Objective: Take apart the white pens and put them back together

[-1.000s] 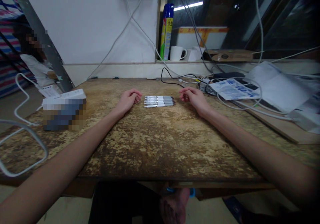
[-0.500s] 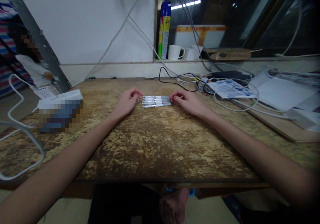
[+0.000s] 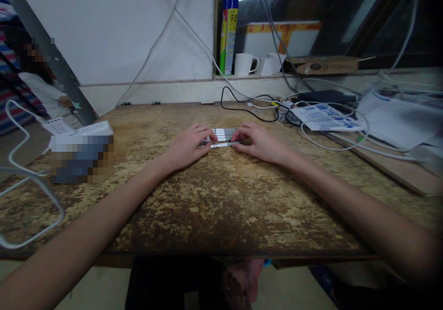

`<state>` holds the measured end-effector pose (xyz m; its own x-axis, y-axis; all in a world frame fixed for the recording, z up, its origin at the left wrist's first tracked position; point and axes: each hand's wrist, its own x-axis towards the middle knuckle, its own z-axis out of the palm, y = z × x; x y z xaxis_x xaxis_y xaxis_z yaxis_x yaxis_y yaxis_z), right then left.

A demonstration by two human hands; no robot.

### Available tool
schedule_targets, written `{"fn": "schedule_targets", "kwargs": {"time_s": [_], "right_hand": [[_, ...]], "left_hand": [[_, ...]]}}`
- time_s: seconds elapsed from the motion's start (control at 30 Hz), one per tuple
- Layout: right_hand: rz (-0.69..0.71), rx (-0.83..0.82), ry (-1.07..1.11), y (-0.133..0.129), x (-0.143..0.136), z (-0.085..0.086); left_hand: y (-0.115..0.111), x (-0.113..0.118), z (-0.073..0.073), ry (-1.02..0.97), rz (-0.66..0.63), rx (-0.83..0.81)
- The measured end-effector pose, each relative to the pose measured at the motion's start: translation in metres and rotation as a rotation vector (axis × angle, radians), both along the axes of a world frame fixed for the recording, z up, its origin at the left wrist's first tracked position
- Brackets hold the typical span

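Observation:
Several white-and-grey pens [image 3: 224,134] lie side by side in a row on the worn wooden table [image 3: 207,199]. One pen [image 3: 220,145] sits a little apart on the near side of the row. My left hand [image 3: 190,145] is closed on this pen's left end, its fingers also covering the left ends of the row. At the other end, the thumb and fingers of my right hand [image 3: 258,141] pinch the same pen. Its two tips are partly hidden by my fingers.
White cables, a blue-printed packet [image 3: 327,117] and papers [image 3: 391,121] crowd the right side. To the left are a white power strip [image 3: 93,129] and a blurred-out object [image 3: 83,157]. A spray can [image 3: 229,33] and a mug [image 3: 245,64] stand on the windowsill. A person [image 3: 41,86] is at far left.
Both hands have come closer together over the pens. The nearest pen has been gripped at its ends and drawn slightly toward me, leaving a gap to the row. The view has tilted slightly down.

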<state>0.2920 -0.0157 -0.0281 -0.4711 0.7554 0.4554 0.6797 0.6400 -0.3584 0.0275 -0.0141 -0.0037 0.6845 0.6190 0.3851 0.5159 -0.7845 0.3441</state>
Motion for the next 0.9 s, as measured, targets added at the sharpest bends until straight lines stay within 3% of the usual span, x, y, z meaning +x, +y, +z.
{"fn": "schedule_targets", "kwargs": {"time_s": [0.27, 0.47, 0.63, 0.77, 0.9], "right_hand": [[0.066, 0.004, -0.051, -0.005, -0.001, 0.005], [0.087, -0.044, 0.039, -0.013, -0.008, 0.01], [0.028, -0.179, 0.046, -0.025, -0.018, 0.01], [-0.011, -0.148, -0.034, -0.03, -0.024, 0.013], [-0.045, -0.076, -0.067, -0.034, -0.029, 0.015]], "left_hand": [[-0.001, 0.002, -0.003, 0.145, -0.044, 0.21], [-0.01, 0.006, 0.001, 0.257, 0.073, 0.296], [-0.02, 0.012, 0.005, 0.332, 0.14, 0.359], [-0.027, 0.015, 0.006, 0.383, 0.188, 0.429], [-0.033, 0.018, 0.009, 0.384, 0.258, 0.384]]}}
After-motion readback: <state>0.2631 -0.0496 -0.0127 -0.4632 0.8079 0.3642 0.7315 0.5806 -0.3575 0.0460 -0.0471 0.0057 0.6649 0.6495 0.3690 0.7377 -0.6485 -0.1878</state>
